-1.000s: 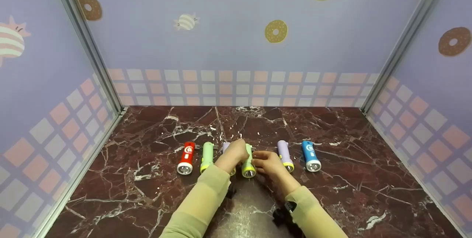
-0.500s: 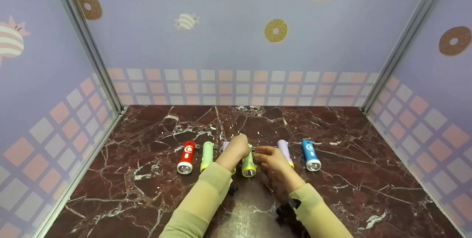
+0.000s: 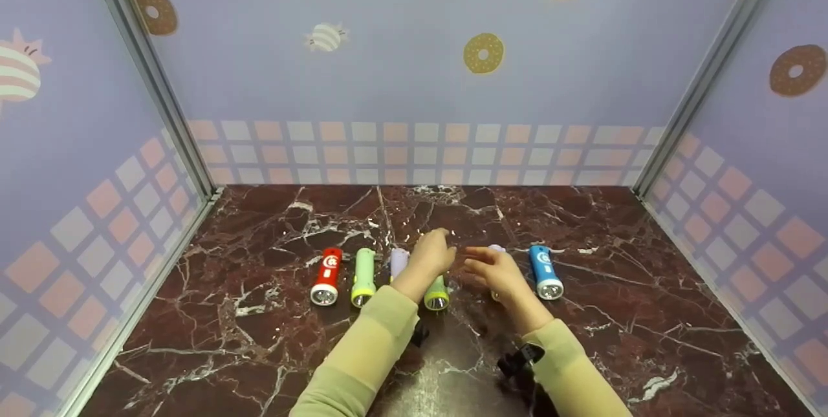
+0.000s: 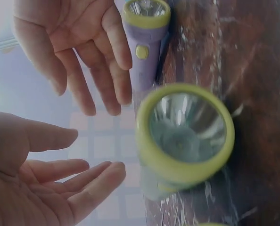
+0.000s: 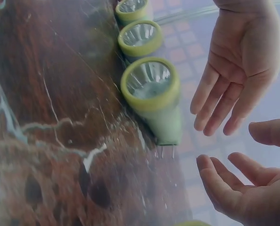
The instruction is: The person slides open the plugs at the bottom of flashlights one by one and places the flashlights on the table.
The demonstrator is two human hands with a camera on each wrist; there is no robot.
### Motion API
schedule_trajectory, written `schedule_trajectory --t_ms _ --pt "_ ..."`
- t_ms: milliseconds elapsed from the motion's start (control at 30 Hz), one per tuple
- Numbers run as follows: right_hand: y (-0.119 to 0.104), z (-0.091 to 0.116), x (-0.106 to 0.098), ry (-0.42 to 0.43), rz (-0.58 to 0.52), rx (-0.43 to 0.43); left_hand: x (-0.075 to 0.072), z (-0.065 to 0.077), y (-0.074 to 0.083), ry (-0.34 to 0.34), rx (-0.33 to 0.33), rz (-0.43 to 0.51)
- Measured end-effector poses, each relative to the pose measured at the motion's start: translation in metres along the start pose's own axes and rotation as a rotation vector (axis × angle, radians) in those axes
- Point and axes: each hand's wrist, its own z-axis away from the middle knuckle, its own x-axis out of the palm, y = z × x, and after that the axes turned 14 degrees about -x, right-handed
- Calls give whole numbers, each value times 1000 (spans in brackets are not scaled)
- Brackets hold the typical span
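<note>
Over the marbled table (image 3: 213, 352), the left hand (image 3: 428, 256) and right hand (image 3: 499, 273) hold nothing, fingers loose; a green flashlight (image 3: 437, 295) (1 of 6 in a row) lies there beneath the left.

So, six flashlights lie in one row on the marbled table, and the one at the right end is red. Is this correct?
Only the colour is wrong: the head view shows a blue flashlight at the right end, while the red flashlight is at the left end. The row of six on the marbled table is right.
</note>
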Motion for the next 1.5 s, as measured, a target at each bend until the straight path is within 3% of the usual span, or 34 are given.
schedule_trajectory --t_ms 233,500,700,1100,1333,1500 --pt "-2 2 -16 91 52 23 12 5 14 -5 -9 32" --pt "-3 3 -34 162 80 18 31 11 27 -20 29 85" --pt "1 3 -43 204 237 -16 47 15 34 -48 22 76" --pt "14 2 -48 185 372 18 73 14 35 -75 -64 72" --pt "20 2 -49 138 322 74 77 12 33 -143 -81 135" --pt "23 2 -50 126 297 92 81 12 32 -180 -47 170"
